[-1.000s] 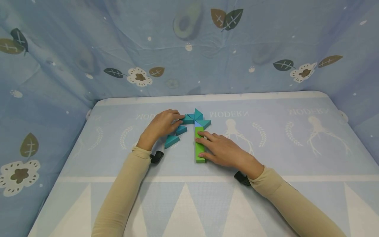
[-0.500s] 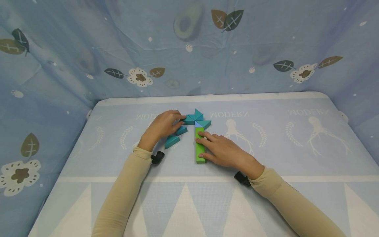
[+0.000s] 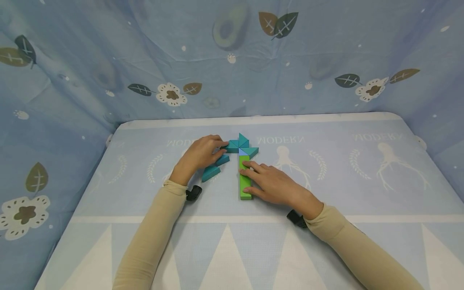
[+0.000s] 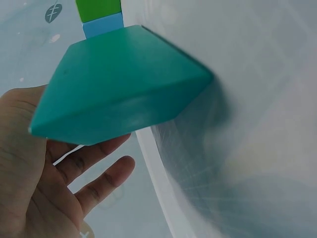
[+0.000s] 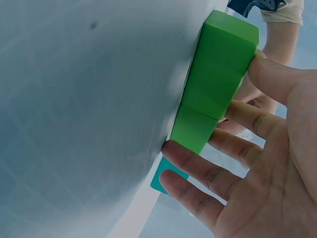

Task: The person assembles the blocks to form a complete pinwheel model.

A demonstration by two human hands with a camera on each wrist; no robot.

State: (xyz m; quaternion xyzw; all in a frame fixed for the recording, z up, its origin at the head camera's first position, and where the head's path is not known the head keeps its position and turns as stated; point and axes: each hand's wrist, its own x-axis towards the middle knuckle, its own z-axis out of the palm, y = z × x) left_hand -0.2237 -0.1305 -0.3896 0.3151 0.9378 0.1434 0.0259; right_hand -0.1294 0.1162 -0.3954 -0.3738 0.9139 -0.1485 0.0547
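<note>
Flat on the table lies a pinwheel shape of teal blocks with a green stem. My left hand (image 3: 201,154) pinches the left teal block (image 3: 231,149) of the pinwheel, index finger on top and thumb at its near edge. A top teal triangle (image 3: 243,141), a right teal block (image 3: 251,152) and a small lavender triangle (image 3: 241,152) meet at the centre. Fingertips and thumb of my right hand (image 3: 272,183) rest on the green blocks (image 3: 244,181), which stand end to end in the right wrist view, fingers spread. In the left wrist view a teal block (image 4: 119,79) hides the left fingertips.
Two loose pieces lie under and beside the left hand: a blue-teal block (image 3: 222,160) and a teal block (image 3: 211,173). The pale patterned table (image 3: 326,245) stretches around them. A blue printed curtain (image 3: 290,80) hangs behind and at the sides.
My left hand has shifted very slightly to the right at the pinwheel's left block. The right hand and the blocks stay where they were.
</note>
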